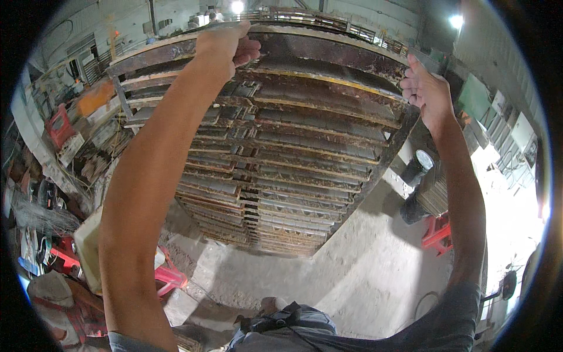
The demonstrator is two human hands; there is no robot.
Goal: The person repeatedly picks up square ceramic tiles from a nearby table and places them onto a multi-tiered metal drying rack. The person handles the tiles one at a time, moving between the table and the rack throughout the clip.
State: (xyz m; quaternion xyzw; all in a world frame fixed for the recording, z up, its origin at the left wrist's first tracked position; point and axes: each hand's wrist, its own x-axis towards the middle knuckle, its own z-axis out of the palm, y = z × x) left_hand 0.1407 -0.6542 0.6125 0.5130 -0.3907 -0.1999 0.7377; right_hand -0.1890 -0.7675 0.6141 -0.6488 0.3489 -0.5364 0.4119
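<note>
- The left hand [230, 47] is at the upper front edge of the tiered rack [319, 108], left of the rack's middle; its thumb lies along the top and its fingers curl below.
- Whether those fingers are clamped on the edge or only resting against it, I cannot tell.
- The right hand [427, 91] is at the rack's upper right corner, thumb pointing up and fingers bent inward toward the frame; I cannot tell whether it grasps the corner or is just beside it.
- The dark top panel [328, 51] of the rack spans the gap between the two hands.
- Just under that panel, between the hands and a little lower, runs a tier with a yellowish front edge [331, 82].
- The many slatted tiers carry on down below both hands, narrowing in view toward the concrete floor [281, 278].
- Below the right hand, on the inner side of its forearm, are a dark bucket [415, 170], a stack of flat boards [433, 196] and, lower again, a red plastic stool [437, 236].
- Well apart from the left hand, low beyond the outer side of its forearm, another person [79, 317] is partly visible in red-patterned clothing.
- A bright lamp [237, 7] shines beyond the left hand.
</note>
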